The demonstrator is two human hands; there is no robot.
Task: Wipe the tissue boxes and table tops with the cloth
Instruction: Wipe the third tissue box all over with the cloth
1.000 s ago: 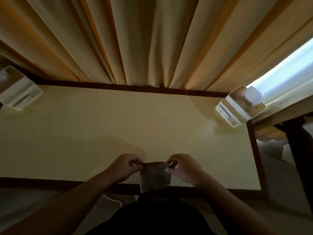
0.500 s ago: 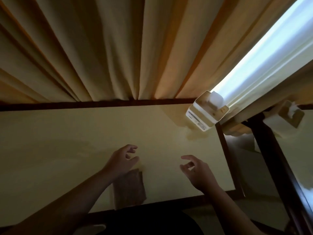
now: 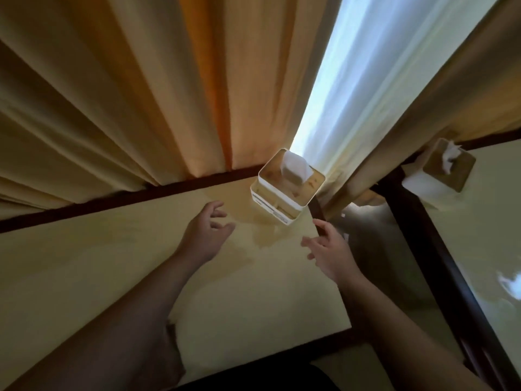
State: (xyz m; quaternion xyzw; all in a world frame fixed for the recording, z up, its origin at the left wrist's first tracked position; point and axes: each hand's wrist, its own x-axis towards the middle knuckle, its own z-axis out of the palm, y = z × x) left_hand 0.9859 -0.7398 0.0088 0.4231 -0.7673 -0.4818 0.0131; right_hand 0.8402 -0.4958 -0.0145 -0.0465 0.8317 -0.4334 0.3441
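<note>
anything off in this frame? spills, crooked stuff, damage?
Nothing spilled or damaged that I can see. Oddities: the tissue box sits turned at an angle at the table corner, and both the left hand and right hand reach toward it empty; no cloth is visible.

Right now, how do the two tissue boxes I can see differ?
The near tissue box stands on the table both hands reach over; the far tissue box stands on the neighbouring table. The near one's tissue stands folded; the far one's looks crumpled. Both sit against the curtain, each at a table's back corner.
</note>
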